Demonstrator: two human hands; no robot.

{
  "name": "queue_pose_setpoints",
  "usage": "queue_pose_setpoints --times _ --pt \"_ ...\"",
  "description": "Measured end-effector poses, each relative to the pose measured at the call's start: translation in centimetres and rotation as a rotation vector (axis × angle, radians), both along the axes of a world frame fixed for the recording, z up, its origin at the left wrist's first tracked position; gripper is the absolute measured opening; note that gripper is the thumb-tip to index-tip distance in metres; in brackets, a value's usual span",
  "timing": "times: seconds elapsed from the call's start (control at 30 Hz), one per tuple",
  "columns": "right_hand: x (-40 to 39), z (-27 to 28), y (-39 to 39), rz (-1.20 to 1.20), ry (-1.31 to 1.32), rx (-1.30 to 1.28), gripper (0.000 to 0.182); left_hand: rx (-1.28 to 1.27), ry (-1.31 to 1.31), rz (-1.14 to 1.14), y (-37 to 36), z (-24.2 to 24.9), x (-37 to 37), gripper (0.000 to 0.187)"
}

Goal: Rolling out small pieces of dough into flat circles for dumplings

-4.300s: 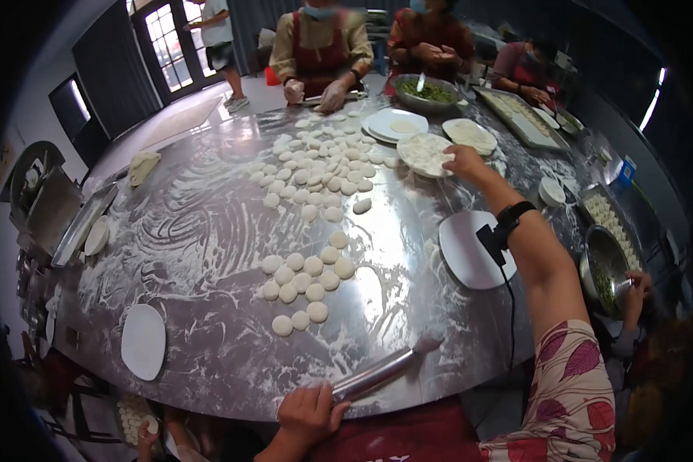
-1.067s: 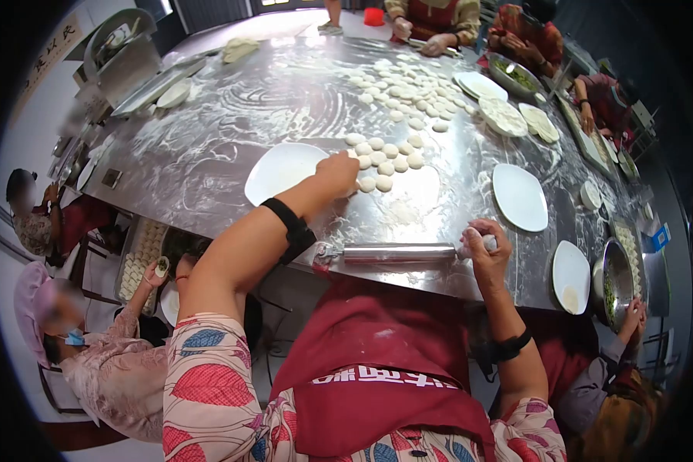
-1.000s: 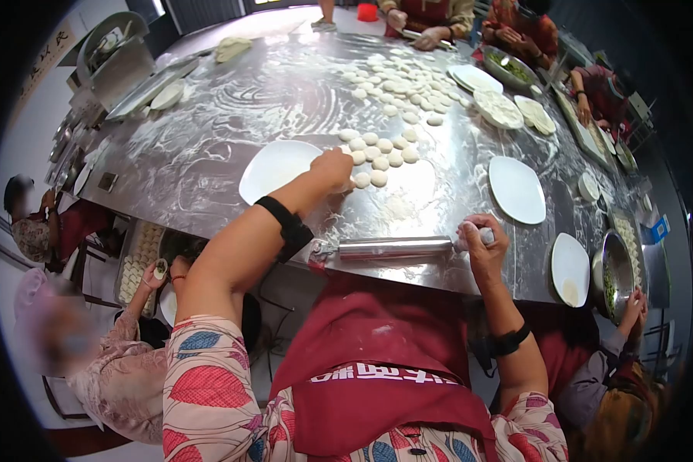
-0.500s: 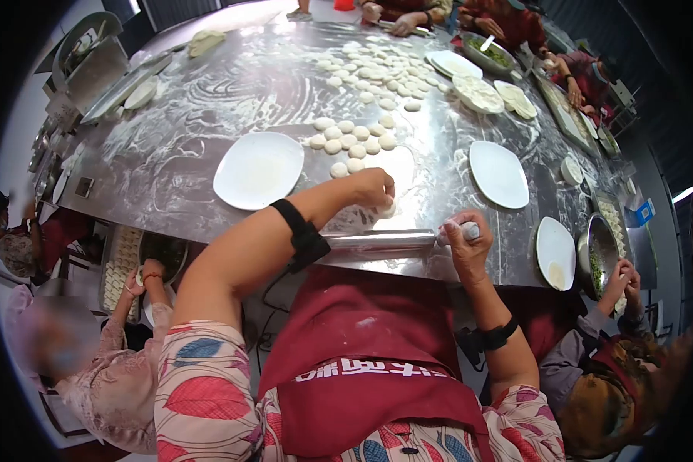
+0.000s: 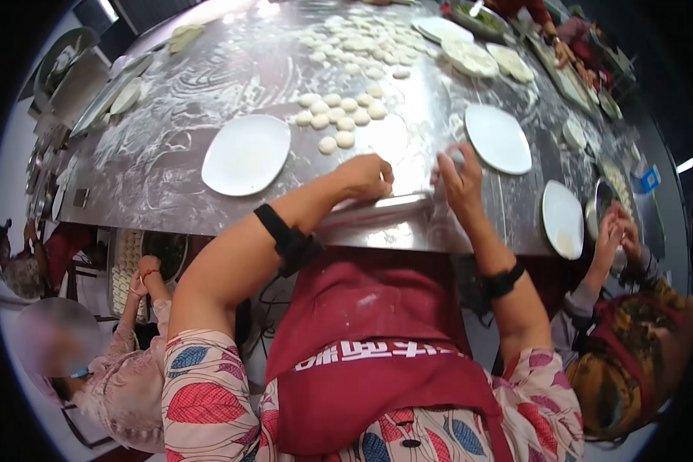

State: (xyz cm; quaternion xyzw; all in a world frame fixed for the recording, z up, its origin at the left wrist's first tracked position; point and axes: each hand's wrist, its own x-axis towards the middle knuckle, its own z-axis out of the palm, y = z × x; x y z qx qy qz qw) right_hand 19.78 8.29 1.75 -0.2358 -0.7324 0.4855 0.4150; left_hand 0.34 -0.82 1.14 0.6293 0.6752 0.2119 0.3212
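Observation:
My left hand (image 5: 368, 177) is closed, its fingertips pinched together just above the rolling pin. A bit of pale dough (image 5: 387, 192) shows at those fingertips, mostly hidden. The metal rolling pin (image 5: 385, 208) lies along the table's near edge. My right hand (image 5: 462, 183) is lifted above the pin's right end, off the handle, with its fingers apart and somewhat blurred. Ahead of my left hand sits a cluster of small round dough pieces (image 5: 345, 139) on the floured steel table (image 5: 169, 173).
White square plates flank my hands, one left (image 5: 247, 155), one right (image 5: 498, 138), and another farther right (image 5: 563, 219). Many flattened dough pieces (image 5: 362, 44) lie at the back near stacked wrappers (image 5: 470, 58). Co-workers sit close on both sides, with a dumpling tray (image 5: 125, 269) at left.
My right hand has let go of the rolling pin's handle and risen, fingers spreading. My left hand stays closed near the pin. The view has tilted slightly downward.

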Motion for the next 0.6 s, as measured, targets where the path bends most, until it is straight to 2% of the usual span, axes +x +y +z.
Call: queue_pose_setpoints --times 0.1,0.17,0.2,0.23,0.3,0.4,0.53,0.57,0.6 --pt "1.0 0.0 -0.6 0.016 -0.008 -0.062 0.009 -0.007 -0.003 -0.031 -0.2 0.4 0.1 0.014" --pt "2.4 -0.5 -1.3 0.000 -0.028 -0.026 0.009 0.062 0.002 0.040 -0.4 -1.1 -0.9 0.014" --pt "2.8 -0.6 -2.0 0.003 0.014 -0.024 0.010 -0.093 -0.249 0.199 -1.2 0.3 -0.4 0.012" --pt "2.7 -0.5 -2.1 -0.005 0.021 -0.036 0.010 -0.131 -0.431 0.234 -1.3 -0.5 -0.6 0.010" --pt "1.3 -0.3 -0.6 -0.029 -0.047 0.009 0.012 -0.050 -0.129 0.083 -1.2 0.1 -0.5 0.010" --pt "-1.5 0.6 0.6 -0.048 -0.068 -0.032 0.015 0.017 0.114 0.054 -0.4 1.1 0.2 0.012" --pt "0.4 0.0 -0.9 -0.121 -0.070 -0.031 0.015 0.067 0.101 -0.049 -0.5 0.1 -0.7 0.012" --pt "1.8 -0.6 -1.5 -0.095 -0.061 0.044 0.015 -0.008 -0.077 0.025 -0.8 -0.4 -1.2 0.012" --pt "2.3 -0.6 -2.2 -0.085 -0.033 0.011 0.014 -0.082 -0.256 0.095 -1.2 -0.6 -1.3 0.012"
